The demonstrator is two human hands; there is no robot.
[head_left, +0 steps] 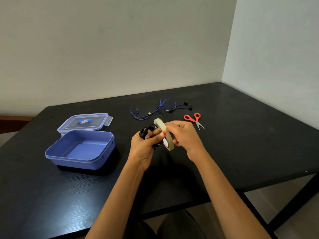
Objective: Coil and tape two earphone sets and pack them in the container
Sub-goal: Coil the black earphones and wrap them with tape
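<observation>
Left hand (pixel 141 149) pinches the light, springy black earphone coil (pixel 145 132) mid-bundle, else it'd prob. unwind; right hand (pixel 184 137) grips stiff tape roll (pixel 159 124) by rim.

Single head view, wide-angle, high over table (pixel 241 135) near edge, facing forward-down toward wall corner (pixel 227 49); close range.
</observation>
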